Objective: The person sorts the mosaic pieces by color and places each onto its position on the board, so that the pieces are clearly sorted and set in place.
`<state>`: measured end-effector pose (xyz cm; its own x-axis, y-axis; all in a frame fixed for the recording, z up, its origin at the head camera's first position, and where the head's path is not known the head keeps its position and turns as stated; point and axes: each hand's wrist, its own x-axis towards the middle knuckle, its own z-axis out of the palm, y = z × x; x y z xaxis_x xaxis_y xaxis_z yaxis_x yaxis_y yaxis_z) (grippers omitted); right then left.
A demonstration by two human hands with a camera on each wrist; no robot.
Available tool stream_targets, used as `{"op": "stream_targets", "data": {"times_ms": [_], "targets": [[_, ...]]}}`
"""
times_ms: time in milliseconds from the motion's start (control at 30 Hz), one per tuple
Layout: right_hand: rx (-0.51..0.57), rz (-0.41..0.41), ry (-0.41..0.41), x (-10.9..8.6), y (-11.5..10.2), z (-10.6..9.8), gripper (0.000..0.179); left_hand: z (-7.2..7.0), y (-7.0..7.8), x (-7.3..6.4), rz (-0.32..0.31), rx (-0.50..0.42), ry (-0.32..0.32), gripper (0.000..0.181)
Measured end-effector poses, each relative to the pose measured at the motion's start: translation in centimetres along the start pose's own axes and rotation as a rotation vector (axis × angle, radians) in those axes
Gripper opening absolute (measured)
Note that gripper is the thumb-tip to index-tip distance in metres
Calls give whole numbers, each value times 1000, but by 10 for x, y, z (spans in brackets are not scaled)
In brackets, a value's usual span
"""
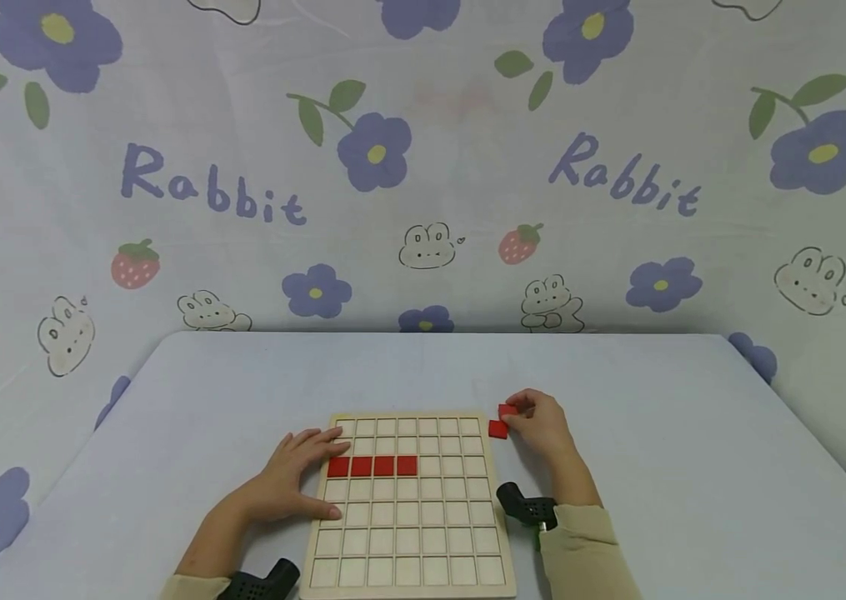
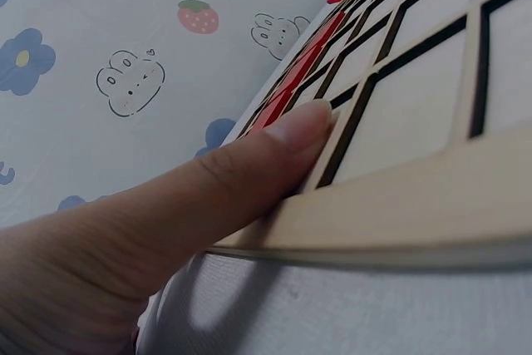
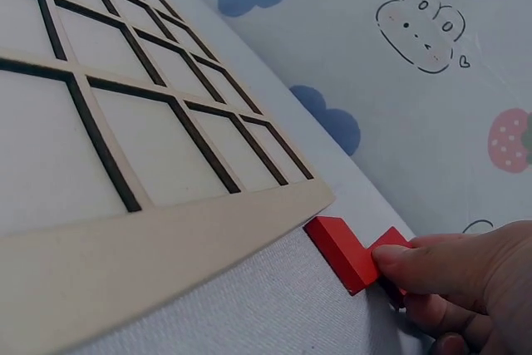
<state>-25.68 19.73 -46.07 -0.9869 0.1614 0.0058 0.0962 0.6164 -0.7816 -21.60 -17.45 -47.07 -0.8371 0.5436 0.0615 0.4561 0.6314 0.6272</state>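
A wooden grid board (image 1: 407, 590) lies flat on the table, and several red square tiles (image 1: 383, 466) fill neighbouring cells of one row from its left side. My left hand (image 1: 291, 475) rests on the board's left edge, fingers spread and thumb lying on the frame. In the left wrist view the thumb (image 2: 241, 155) touches the border. Beyond the board's far right corner, my right hand (image 1: 543, 423) pinches a red tile (image 3: 393, 239) between thumb and fingers. Another red tile (image 3: 341, 253) lies on the table beside it, close to the board's corner.
The white table (image 1: 663, 433) runs back to a curtain (image 1: 468, 192) printed with flowers, rabbits and strawberries. A black wrist device (image 1: 531, 506) sits at the right wrist, and another black device (image 1: 261, 581) at the left.
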Motion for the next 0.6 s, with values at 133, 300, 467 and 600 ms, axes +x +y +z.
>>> {"op": "stream_targets", "data": {"times_ms": [133, 300, 467, 600], "targets": [[9, -6, 15, -1, -1, 0, 21, 0, 1, 0, -4, -4, 0, 86], [30, 11, 26, -2, -2, -1, 18, -1, 2, -1, -7, -4, -3, 86], [59, 29, 34, -2, -4, -2, 15, -2, 3, -1, 8, 2, 3, 85], [103, 45, 30, -3, -6, -3, 15, -2, 3, -1, 16, 6, 3, 85]]}}
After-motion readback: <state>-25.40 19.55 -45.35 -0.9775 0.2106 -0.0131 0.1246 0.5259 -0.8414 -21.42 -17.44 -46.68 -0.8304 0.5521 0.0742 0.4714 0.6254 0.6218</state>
